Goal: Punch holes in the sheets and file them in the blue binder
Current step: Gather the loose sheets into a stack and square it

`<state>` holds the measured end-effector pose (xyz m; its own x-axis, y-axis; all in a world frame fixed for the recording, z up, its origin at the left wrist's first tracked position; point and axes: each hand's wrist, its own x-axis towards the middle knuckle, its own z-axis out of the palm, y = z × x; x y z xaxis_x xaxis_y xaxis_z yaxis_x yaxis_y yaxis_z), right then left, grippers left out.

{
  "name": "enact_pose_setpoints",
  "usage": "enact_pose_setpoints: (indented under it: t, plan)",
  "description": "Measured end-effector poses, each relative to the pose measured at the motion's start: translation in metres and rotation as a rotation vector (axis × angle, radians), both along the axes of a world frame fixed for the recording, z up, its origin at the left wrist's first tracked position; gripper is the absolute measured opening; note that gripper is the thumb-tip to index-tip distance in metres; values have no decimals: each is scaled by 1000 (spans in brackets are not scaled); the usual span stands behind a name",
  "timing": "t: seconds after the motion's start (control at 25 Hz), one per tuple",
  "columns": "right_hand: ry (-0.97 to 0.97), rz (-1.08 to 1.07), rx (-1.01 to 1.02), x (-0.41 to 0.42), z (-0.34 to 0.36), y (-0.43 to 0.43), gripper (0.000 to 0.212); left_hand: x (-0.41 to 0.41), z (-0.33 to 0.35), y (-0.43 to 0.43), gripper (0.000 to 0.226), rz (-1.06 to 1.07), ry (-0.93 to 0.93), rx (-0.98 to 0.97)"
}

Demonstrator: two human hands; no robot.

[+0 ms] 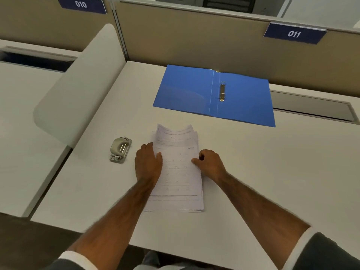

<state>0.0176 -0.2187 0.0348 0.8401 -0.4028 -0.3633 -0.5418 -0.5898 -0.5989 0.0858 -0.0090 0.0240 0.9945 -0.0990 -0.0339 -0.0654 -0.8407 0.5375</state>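
Both hands on the sheets (178, 168), no firm grip: left hand (149, 164) flat w/ fingers spread on the stack's left edge, right hand (209, 165) loosely curled, thumb on the right edge.

Sheets lie as a slightly fanned stack on the white desk (272, 172), front-centre, printed side up, far end a bit curled. Hole punch (120, 150) sits just left of the left hand, not touched. Blue binder (185, 90) lies open & flat beyond the stack, well apart from it; ring mech (222, 91) on its right half, no paper in it. Beige partition behind w/ tags "010" (81, 4) & "011" (294, 34).
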Motion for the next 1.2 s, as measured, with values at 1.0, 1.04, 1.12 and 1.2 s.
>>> enact_pose_setpoints:
  t: [1.0, 1.04, 1.12, 1.2]
  plan:
    - [-175, -246, 733, -34, 9, 48, 23, 2, -27, -10, 69, -202, 3, 98]
    - [-175, -301, 787, -41, 14, 45, 25, 0, -18, -10, 75, -113, 53, -98]
    - [-214, -351, 902, -51, 34, 28, 29, -1, 7, -11, 81, 45, 245, -593]
    - [-263, -332, 935, -63, 59, 7, 29, -2, 39, -14, 64, -20, 506, -1009]
